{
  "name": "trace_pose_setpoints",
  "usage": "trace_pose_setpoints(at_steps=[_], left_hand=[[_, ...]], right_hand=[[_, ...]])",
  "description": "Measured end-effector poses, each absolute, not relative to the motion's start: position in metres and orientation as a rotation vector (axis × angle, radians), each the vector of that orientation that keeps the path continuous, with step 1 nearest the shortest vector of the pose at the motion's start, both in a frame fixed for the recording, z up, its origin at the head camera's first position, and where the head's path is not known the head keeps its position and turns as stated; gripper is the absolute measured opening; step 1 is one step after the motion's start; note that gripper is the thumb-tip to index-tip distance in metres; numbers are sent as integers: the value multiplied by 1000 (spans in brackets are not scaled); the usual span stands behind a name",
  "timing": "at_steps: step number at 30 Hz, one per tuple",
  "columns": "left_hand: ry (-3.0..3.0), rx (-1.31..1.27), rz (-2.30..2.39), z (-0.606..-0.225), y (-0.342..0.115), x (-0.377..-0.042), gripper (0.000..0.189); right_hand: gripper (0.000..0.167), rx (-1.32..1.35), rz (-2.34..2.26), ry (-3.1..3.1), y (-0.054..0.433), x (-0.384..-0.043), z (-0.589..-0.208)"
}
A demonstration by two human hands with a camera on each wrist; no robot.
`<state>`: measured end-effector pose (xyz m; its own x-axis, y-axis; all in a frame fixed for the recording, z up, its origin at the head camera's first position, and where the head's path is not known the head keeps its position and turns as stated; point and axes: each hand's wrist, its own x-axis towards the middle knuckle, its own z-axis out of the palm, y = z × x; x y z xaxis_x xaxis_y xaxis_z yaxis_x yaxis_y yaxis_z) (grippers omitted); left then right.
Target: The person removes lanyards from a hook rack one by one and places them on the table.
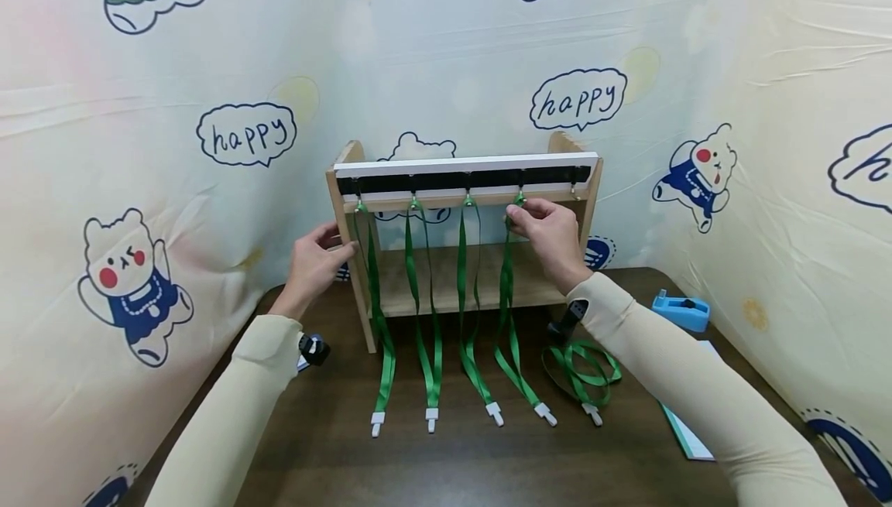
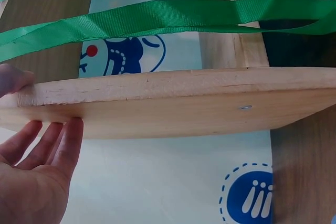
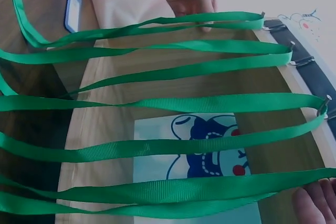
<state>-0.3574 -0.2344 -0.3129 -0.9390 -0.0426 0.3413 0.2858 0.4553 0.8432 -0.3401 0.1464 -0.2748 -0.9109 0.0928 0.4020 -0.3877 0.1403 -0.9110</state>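
A wooden rack (image 1: 446, 199) stands on the table, its white top bar carrying a black strip with a row of small hooks. Green lanyards with white clips hang from several hooks; the strap (image 2: 157, 17) of one crosses the left wrist view. My left hand (image 1: 317, 265) grips the rack's left side panel (image 2: 157, 90), thumb at its front edge and fingers against its outer face. At the fourth hook from the left, my right hand (image 1: 550, 238) pinches a green lanyard (image 1: 507, 282) near its top. The rightmost hook (image 1: 574, 182) bears no lanyard.
Another green lanyard (image 1: 581, 371) lies coiled on the table below the rack's right end. Farther right are a blue tape dispenser (image 1: 681, 311) and a flat pale item (image 1: 690, 433), partly behind my right sleeve. A blue-framed badge holder (image 3: 73, 10) lies left of the rack. Patterned cloth surrounds the table.
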Motion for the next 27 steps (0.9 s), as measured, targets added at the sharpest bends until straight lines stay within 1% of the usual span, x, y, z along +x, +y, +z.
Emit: trace_pose_setpoints(at_steps=[8,13,16,23,27], left_hand=[[-2397,-218,-1461,-312,-234,-357,62],[-2397,-210,-1470,-314,-235,-357,63],[-2402,-205,-1471,-315,-235,-357,64],[-2395,-210,-1469,-314,-235,-359,64],[-2394,-215,-1482,-315,-236,-359,63]], right_hand=[[40,205,1879,-2014,136,-344,-274],[31,175,1936,-2000,137,-344,-273],[27,189,1967,-1991,140,-343,-274],[29,268,1966,-2007,149,-339,-270],[22,321,1986,-1977,152,-336,-270]])
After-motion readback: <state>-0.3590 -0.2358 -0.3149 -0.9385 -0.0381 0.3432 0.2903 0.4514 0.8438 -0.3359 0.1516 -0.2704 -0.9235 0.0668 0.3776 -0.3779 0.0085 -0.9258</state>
